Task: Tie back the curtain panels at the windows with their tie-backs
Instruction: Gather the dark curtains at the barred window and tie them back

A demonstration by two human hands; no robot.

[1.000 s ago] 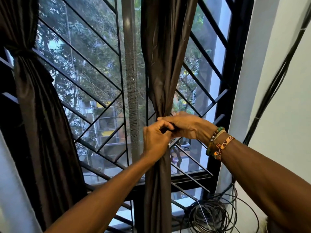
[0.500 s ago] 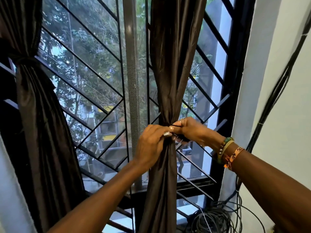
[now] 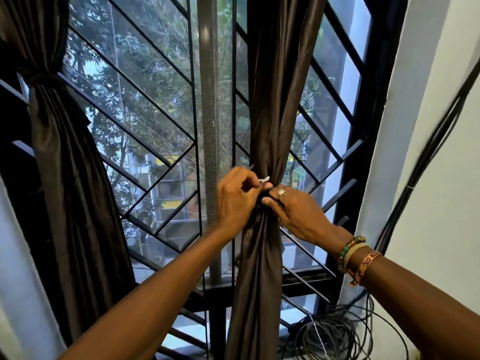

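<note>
Curtain panel [image 3: 275, 100] of glossy dark brown fabric hangs right of centre, squeezed to a narrow waist where two hands meet on it. Nearest the viewer, two bare forearms reach up from the bottom corners. The right wrist wears beaded and woven bracelets [image 3: 355, 258]. The left hand [image 3: 235, 201] sits at the left side of the waist, fingers curled, fingertips pinching a small white piece [image 3: 264, 179]; what that piece is cannot be told. The right hand [image 3: 296, 211], with a ring [image 3: 281, 192] on one finger, has its fingers curled onto the gathered fabric, gripping it at the same spot. Low on the right lies a loose coil of black cable [image 3: 337, 339], beside a white wall [image 3: 441, 178]. Behind the fabric stands a black window grille [image 3: 145, 100] of slanted bars. At far left a second brown curtain [image 3: 67, 178] hangs, cinched high up by a dark tie-back [image 3: 42, 77]. Beyond the glass are green trees and a building.
</note>
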